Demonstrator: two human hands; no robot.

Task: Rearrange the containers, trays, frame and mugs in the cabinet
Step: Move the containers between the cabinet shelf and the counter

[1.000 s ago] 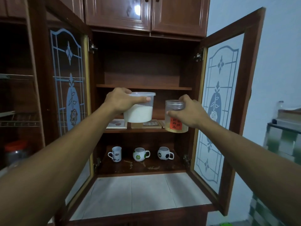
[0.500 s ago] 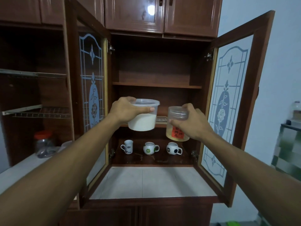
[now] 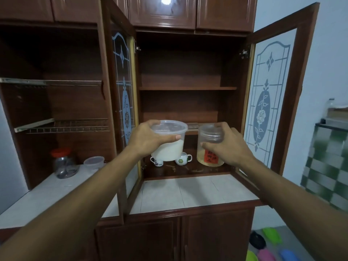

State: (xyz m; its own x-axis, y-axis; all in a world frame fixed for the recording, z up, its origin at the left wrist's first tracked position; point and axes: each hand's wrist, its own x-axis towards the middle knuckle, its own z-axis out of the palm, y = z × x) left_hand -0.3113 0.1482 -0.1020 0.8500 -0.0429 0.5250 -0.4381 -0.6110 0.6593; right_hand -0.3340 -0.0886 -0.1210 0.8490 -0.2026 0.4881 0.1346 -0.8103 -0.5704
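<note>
**A:** Where are the two containers?

**B:** Both are in the air before the open cabinet. The left hand grips the tub of white stuff at its rim, thumb across the front. The right hand is curled round the jar with the orange label, just under the lid. Tub and jar are near each other but apart.

**A:** What gets in the way?

**B:** The tub covers most of the left mug on the bottom shelf. The green mug shows between tub and jar. Of the tray on the middle shelf only a strip peeks out between the two lids. The doors stand wide open on either side.

**A:** And round about?

**B:** A white table lies below. To the left on it sit a red-lid jar and a small tub, under a wire rack. Bright things on the floor at lower right are too blurred to name.

**A:** Anything changed?

**B:** A second ago both containers were up before the middle shelf, with three mugs in plain sight. Now they hang lower, before the bottom shelf, and the jar hides the third mug. The view has drawn back, so more of the left bay shows. The grips are the same.
</note>
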